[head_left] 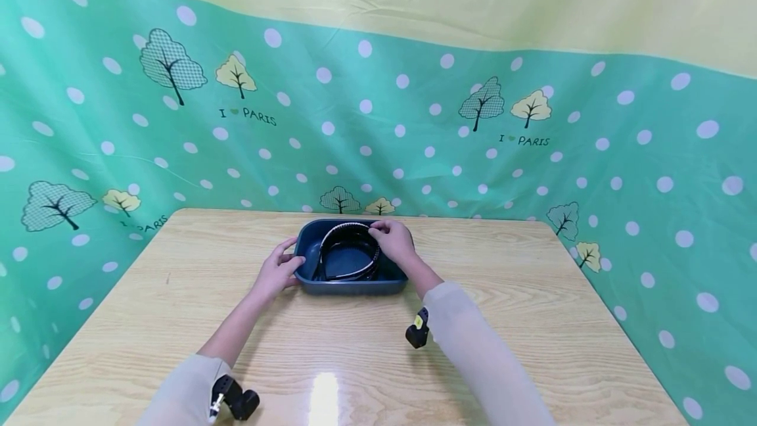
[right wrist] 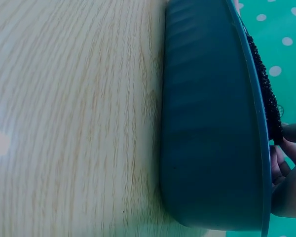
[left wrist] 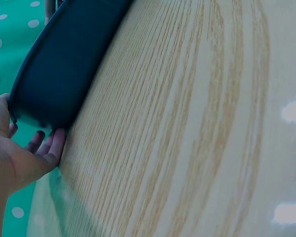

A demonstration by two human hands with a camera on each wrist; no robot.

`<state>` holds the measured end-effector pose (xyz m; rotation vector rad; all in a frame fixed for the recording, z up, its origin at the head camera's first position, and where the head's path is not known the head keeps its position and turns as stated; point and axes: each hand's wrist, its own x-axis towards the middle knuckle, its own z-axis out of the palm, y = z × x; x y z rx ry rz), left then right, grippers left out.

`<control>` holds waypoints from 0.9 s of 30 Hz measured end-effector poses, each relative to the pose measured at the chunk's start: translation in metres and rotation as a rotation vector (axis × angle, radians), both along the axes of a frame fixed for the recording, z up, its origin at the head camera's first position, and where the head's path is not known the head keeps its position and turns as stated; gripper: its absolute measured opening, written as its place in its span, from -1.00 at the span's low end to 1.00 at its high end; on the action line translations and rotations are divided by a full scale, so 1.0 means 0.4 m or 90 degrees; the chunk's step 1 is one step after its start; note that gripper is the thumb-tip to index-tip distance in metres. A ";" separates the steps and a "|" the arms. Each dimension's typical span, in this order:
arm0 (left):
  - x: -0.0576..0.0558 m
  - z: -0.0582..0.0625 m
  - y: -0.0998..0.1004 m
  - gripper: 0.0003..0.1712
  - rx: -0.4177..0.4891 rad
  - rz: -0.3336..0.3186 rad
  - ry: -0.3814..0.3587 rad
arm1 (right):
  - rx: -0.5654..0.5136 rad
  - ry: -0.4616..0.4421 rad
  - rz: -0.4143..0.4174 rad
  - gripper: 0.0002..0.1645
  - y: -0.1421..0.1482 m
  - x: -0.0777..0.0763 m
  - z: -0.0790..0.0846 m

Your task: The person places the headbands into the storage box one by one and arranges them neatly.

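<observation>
A dark blue plastic bin (head_left: 355,288) stands near the back edge of the table. Inside it lie black headbands (head_left: 323,250), their curves overlapping in a ring; light beading runs along one. My left hand (head_left: 280,271) grips the bin's left end, thumb over the rim and fingers against the outer wall, as the left wrist view also shows. Reaching over the bin's right part, my right hand (head_left: 395,240) pinches a headband at its right side. In the right wrist view, that black, sparkly headband (right wrist: 265,84) rises above the bin's rim, with thumb and fingertips at its end.
The light wood-grain table (head_left: 355,340) extends in front of the bin and to both sides. Behind it hangs a green curtain (head_left: 378,150) with white dots and printed trees. A small black camera (head_left: 416,331) is worn on each wrist.
</observation>
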<state>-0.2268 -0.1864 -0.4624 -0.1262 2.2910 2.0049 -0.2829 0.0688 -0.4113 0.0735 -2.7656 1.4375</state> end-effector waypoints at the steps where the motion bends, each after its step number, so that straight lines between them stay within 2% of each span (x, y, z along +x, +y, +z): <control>1: -0.001 0.000 0.000 -0.34 0.000 0.000 0.000 | 0.001 0.002 0.000 -0.76 0.001 -0.001 -0.001; 14: -0.006 0.001 -0.001 -0.33 0.004 0.004 -0.005 | -0.023 0.017 0.000 -0.74 0.020 -0.012 0.001; 27: -0.003 0.005 -0.001 -0.26 -0.002 0.001 -0.010 | 0.006 0.042 -0.037 -0.66 0.085 -0.003 0.048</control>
